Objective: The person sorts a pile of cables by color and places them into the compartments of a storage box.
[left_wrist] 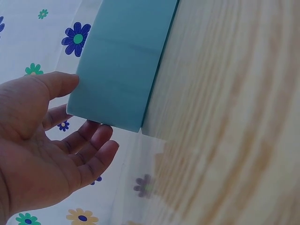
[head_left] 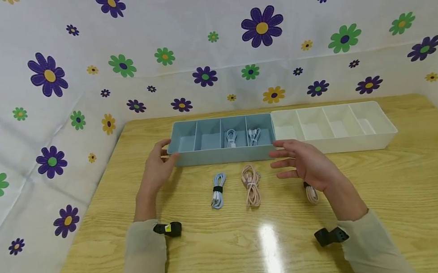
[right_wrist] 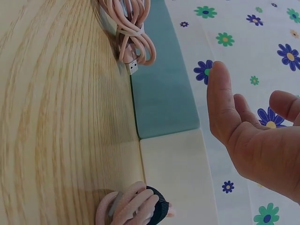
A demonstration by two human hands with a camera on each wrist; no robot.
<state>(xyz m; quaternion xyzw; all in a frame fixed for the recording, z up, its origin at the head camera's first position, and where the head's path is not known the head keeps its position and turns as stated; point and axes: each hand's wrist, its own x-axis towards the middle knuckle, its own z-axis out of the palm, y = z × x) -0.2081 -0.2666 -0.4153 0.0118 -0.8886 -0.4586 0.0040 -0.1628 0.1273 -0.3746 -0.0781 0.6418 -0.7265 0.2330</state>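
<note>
A blue four-compartment box [head_left: 225,155] stands end to end with a cream four-compartment box [head_left: 337,145]. At the blue box's left end is my left hand [head_left: 155,168], its thumb at the front corner and its loosely bent fingers along the end wall. My right hand [head_left: 309,162] hovers in front of the seam between the boxes, fingers spread and nothing held. Coiled white cables [head_left: 231,138] lie in the two right compartments of the blue box. In front lie a light blue cable [head_left: 218,190], a pink cable [head_left: 252,187] and a black-strapped pinkish cable [head_left: 311,194], partly hidden by my right hand.
Both boxes stand near the back of the wooden table [head_left: 216,258]. A white cloth [head_left: 225,50] with printed flowers hangs behind and along the sides. Each sleeve bears a black wrist camera, such as the one [head_left: 331,236] on the right.
</note>
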